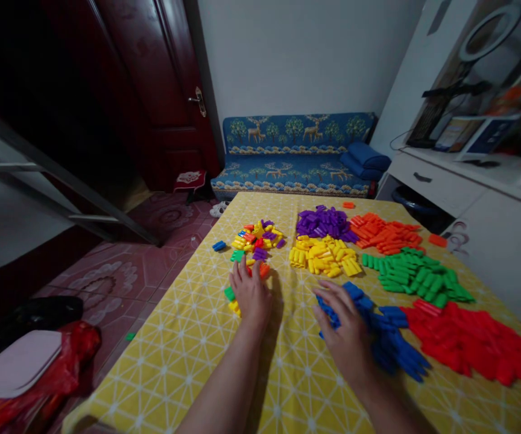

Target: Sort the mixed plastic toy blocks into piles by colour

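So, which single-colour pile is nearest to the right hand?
The blue pile; in view the right hand overlaps it, while the purple, yellow, orange, green and red ones lie farther off.

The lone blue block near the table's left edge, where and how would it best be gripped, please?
Probably the blue block is best pinched across its middle, on its long near and far sides, with the left hand coming from above: it lies lengthwise roughly left to right, apart from the mixed pile.
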Tool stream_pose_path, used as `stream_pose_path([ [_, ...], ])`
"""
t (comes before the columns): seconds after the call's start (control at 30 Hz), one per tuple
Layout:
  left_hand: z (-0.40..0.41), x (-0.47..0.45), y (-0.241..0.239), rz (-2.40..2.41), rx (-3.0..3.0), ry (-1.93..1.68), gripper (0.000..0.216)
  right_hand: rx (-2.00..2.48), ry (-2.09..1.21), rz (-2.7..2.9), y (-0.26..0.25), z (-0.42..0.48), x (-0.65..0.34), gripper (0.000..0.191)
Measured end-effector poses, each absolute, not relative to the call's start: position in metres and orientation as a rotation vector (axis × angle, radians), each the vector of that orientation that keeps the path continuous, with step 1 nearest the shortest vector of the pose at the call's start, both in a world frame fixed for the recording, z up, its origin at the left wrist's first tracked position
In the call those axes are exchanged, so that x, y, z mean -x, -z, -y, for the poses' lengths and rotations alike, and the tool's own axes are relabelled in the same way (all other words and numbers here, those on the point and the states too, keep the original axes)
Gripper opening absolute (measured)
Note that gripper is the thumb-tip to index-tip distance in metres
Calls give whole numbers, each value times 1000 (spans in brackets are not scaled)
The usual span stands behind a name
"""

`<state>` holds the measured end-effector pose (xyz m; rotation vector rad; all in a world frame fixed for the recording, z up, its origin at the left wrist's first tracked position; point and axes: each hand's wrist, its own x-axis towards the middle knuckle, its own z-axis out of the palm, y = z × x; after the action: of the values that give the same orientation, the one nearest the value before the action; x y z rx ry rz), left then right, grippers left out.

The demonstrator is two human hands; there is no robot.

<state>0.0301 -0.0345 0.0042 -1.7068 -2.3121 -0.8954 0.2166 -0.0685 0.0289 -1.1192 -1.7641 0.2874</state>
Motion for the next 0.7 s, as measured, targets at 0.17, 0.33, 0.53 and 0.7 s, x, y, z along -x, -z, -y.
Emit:
stream_pose_path([
  [0.17,31,-18,-2,2471,1678,716,40,995,-532,1819,-7,78,-148,31],
  [0.33,28,-8,-3,2436,1748,883,35,1027,-597,1771,11,78,-144,30],
  [0.53,27,-12,-1,2319,1955,794,47,1053,-635,1711,13,78,-149,25],
  [0.7,22,-16,-2,2335,1936,690,42,1060,-659,1720,13,78,-148,24],
])
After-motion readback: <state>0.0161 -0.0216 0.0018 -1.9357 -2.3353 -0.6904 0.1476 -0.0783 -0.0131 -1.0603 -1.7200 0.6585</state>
